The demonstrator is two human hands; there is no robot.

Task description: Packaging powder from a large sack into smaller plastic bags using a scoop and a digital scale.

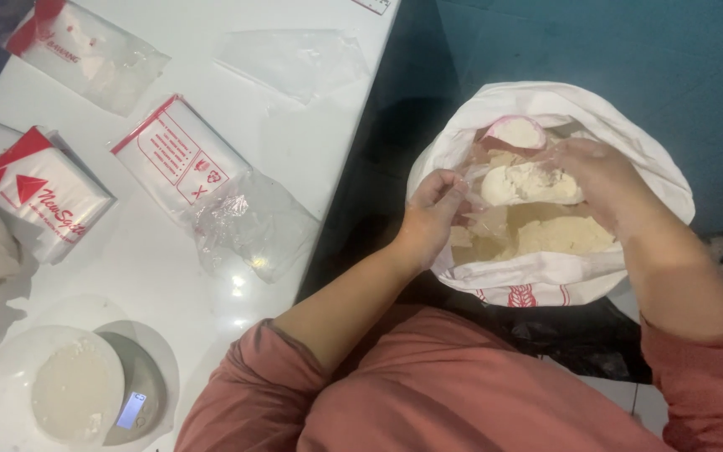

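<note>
- Head view: a big white sack [546, 280] sits open on the floor, right of the white table [328, 142]. It is full of pale flour [562, 236].
- The left hand [430, 209] is at the left side of the sack's mouth. Its fingers are pressed together, pinching the edge of a thin clear bag [495, 219].
- The right hand [597, 172] is over the middle of the sack. Its fingers curl down around the other side of the clear bag. I cannot tell just how tight they grip.
- The clear bag hangs open between the two hands, inside the sack's mouth. A white lump of flour [529, 182] sits in it.
- A pink scoop [514, 134] with flour in it lies at the back of the sack, just beside the right hand.
- Both arms wear pinkish-red sleeves [428, 393].
- On the table, near the front left, a small grey scale [140, 393] holds a white bowl [10, 393] with some flour in it.
- Packs of clear bags with red print [173, 155] lie on the table, well apart from the hands. One more red and white pack [39, 192] is at the left edge.
- A loose crumpled clear bag [253, 226] lies near the table's right edge.
</note>
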